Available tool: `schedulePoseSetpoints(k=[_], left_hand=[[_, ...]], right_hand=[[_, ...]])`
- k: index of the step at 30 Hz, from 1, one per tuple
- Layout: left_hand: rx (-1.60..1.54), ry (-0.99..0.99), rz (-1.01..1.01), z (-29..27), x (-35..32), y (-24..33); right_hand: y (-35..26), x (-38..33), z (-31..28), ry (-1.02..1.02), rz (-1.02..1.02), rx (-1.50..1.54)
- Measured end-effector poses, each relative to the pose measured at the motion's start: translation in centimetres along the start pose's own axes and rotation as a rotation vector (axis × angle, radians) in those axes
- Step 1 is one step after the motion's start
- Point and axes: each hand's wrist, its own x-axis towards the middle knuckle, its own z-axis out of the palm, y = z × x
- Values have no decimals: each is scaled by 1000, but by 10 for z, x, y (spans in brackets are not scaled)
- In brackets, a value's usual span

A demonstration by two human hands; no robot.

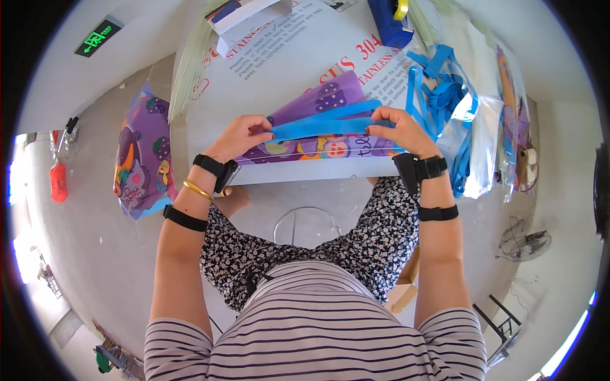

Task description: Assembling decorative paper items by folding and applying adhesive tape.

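Between my hands a flat blue plastic strip (324,127) is stretched sideways, doubled over on its right part. My left hand (244,134) pinches the strip's left end between thumb and fingers. Toward its right end, my right hand (400,130) has thumb and forefinger closed on it. Beneath the strip, along the table's near edge, lies a purple plastic bag (330,95) printed with cartoon figures and dark berries. Part of the bag is covered by the strip and my hands.
On the white table top (267,82) stand a blue tape dispenser (391,24) and a white box (251,18) at the far side. Tangled blue strips (448,95) lie right, beside clear plastic bags (486,140). Purple printed bags (143,152) hang off the left edge.
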Motion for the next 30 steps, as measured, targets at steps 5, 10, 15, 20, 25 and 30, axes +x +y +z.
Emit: schedulePoseSetpoints(k=[5, 10, 15, 20, 25, 30], left_hand=[[-30, -20, 52, 1, 3, 2], [-9, -36, 110, -2, 6, 13], [-5, -52, 93, -2, 9, 13], [28, -53, 105, 0, 10, 14], [2, -30, 128, 0, 7, 10], [18, -60, 68, -4, 7, 4]], right_hand=[[12, -17, 2, 47, -6, 11], [16, -30, 3, 78, -4, 119], [17, -35, 16, 157, -32, 268], [31, -37, 20, 254, -9, 438], [18, -32, 26, 251, 18, 445], [37, -26, 26, 198, 61, 384]])
